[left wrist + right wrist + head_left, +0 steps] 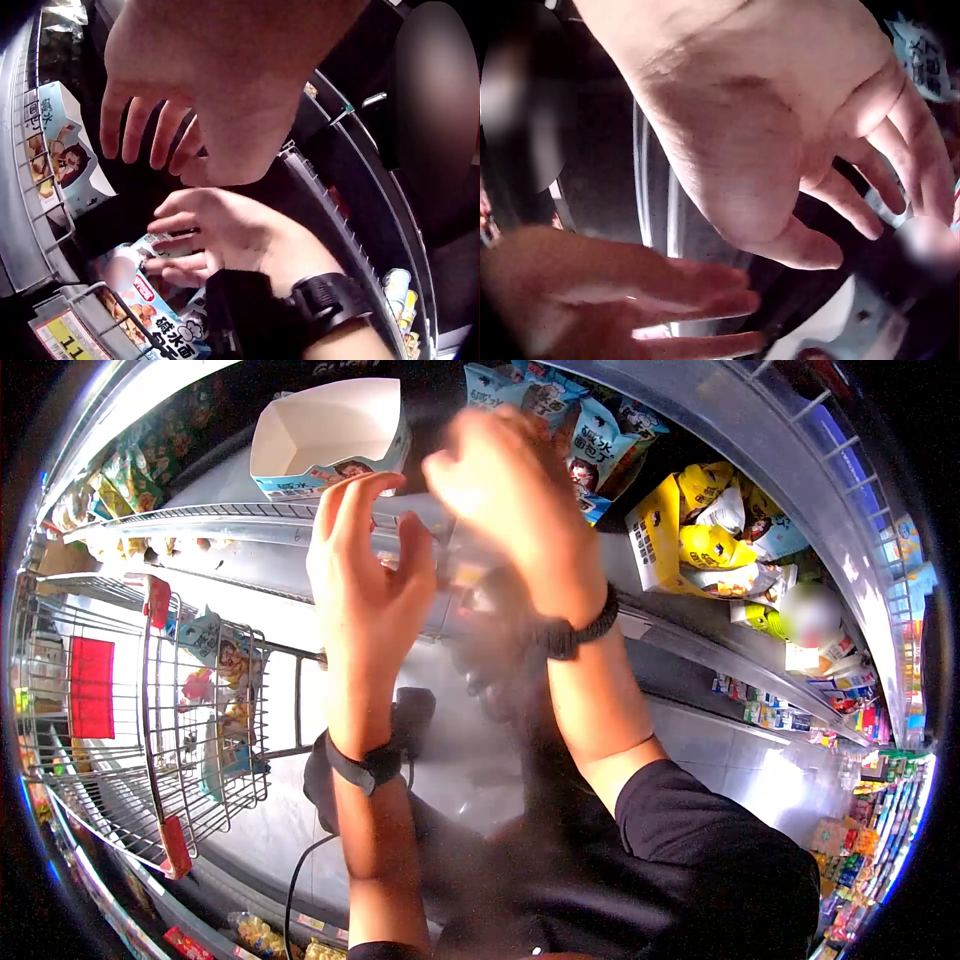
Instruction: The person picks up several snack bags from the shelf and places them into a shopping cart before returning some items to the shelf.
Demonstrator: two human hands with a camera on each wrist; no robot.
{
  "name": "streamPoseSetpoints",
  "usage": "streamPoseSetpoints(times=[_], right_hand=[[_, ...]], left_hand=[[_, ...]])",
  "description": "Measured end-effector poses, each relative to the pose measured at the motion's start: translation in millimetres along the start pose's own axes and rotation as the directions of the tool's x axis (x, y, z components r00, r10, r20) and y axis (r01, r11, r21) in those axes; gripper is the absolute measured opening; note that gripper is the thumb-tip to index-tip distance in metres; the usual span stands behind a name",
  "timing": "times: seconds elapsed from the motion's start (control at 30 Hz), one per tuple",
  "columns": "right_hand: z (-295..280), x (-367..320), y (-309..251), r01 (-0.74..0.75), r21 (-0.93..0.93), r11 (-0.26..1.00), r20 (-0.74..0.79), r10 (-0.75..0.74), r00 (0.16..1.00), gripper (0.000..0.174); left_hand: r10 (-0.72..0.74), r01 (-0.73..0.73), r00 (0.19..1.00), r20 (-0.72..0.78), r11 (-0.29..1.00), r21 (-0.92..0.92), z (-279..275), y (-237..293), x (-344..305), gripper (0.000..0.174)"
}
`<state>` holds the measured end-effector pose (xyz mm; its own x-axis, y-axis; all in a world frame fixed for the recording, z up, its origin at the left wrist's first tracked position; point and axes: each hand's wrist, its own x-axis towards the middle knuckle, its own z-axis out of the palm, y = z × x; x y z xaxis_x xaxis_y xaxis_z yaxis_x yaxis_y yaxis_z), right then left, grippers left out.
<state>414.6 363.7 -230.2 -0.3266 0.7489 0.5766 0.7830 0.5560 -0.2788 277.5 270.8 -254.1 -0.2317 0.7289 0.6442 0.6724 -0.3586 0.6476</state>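
Note:
My left hand [365, 570] is raised in front of the shelf, fingers bent and spread from the thumb, with nothing between them. Just beyond its fingertips sits a white-and-blue cardboard display box [325, 435], its inside bare. To the right, my right hand [515, 500] is blurred and covers part of a group of blue snack bags [600, 445]. In the left wrist view, the fingers of the right hand [225, 232] overlap a printed blue snack bag [154, 311]. The right wrist view shows its fingers loosely bent, with no item visible in the palm.
A wire shopping cart [150, 710] holding several snack bags stands at the left. A yellow display box [655, 535] of small packs sits right of the blue bags. Wire rails [250, 515] edge the shelf front. A yellow price tag [71, 337] hangs below.

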Motion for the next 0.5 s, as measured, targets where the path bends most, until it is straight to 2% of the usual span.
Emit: streamPoseSetpoints(times=[0.03, 0.07, 0.13, 0.2, 0.23, 0.27, 0.33, 0.4, 0.43, 0.5], right_hand=[[2, 4, 8, -0.019, 0.007, 1.000, -0.065, 0.019, 0.998, 0.030], [-4, 3, 17, -0.194, -0.054, 0.979, 0.136, 0.200, 0.970, 0.034], [-4, 10, 23, -0.305, -0.093, 0.948, 0.224, 0.319, 0.921, 0.036], [4, 13, 32, -0.274, -0.118, 0.954, 0.265, 0.296, 0.918, 0.036], [4, 12, 30, -0.296, -0.113, 0.948, 0.229, 0.315, 0.921, 0.032], [14, 8, 39, -0.234, -0.053, 0.971, 0.168, 0.240, 0.956, 0.029], [4, 6, 29, -0.218, -0.095, 0.971, 0.200, 0.233, 0.952, 0.031], [1, 7, 23, -0.255, 0.015, 0.967, 0.266, 0.242, 0.933, 0.037], [-7, 7, 16, -0.231, 0.027, 0.973, 0.308, 0.211, 0.928, 0.037], [-13, 3, 14, -0.090, 0.112, 0.990, 0.323, 0.050, 0.945, 0.021]], left_hand=[[0.014, -0.014, 1.000, 0.001, 1.000, 0.010, 2, 2, 1, 0.027], [0.016, -0.016, 1.000, 0.009, 1.000, 0.006, 4, 2, 1, 0.026], [0.023, -0.023, 1.000, 0.019, 1.000, 0.008, 5, 0, 0, 0.025], [0.032, -0.032, 0.999, 0.032, 0.999, -0.014, 6, -5, -3, 0.023], [0.019, -0.020, 0.998, 0.059, 0.999, 0.028, 5, -6, -5, 0.024], [0.003, -0.009, 0.996, 0.085, 0.998, 0.068, 4, -7, -7, 0.025], [0.023, -0.028, 0.998, 0.063, 0.996, 0.080, 8, -8, -9, 0.022], [0.002, -0.008, 0.998, 0.068, 0.995, 0.096, 10, -5, -10, 0.021], [-0.004, -0.003, 0.997, 0.075, 0.996, 0.085, 10, -3, -10, 0.021], [0.032, -0.040, 0.995, 0.094, 0.996, 0.084, 10, -4, -11, 0.022]])
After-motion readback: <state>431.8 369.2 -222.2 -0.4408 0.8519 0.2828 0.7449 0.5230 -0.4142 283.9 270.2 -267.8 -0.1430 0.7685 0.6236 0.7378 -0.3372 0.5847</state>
